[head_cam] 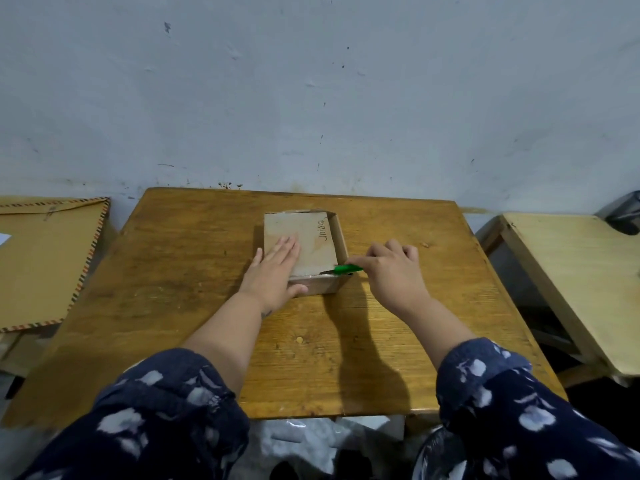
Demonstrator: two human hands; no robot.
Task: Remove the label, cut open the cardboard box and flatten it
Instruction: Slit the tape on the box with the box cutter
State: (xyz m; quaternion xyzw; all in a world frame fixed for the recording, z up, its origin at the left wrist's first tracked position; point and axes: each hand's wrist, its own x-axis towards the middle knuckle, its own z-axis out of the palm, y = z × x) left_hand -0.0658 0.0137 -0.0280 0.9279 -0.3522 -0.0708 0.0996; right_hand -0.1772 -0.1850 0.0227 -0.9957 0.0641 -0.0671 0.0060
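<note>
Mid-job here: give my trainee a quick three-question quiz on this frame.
1. True or false: the left hand lies flat on top of the cardboard box.
2. Which hand holds the green cutter? A) left B) right C) neither
3. Fill in: the blade tip meets the box at its ___ edge, on the side of the right hand.

Key: 1 true; 2 B; 3 near
</note>
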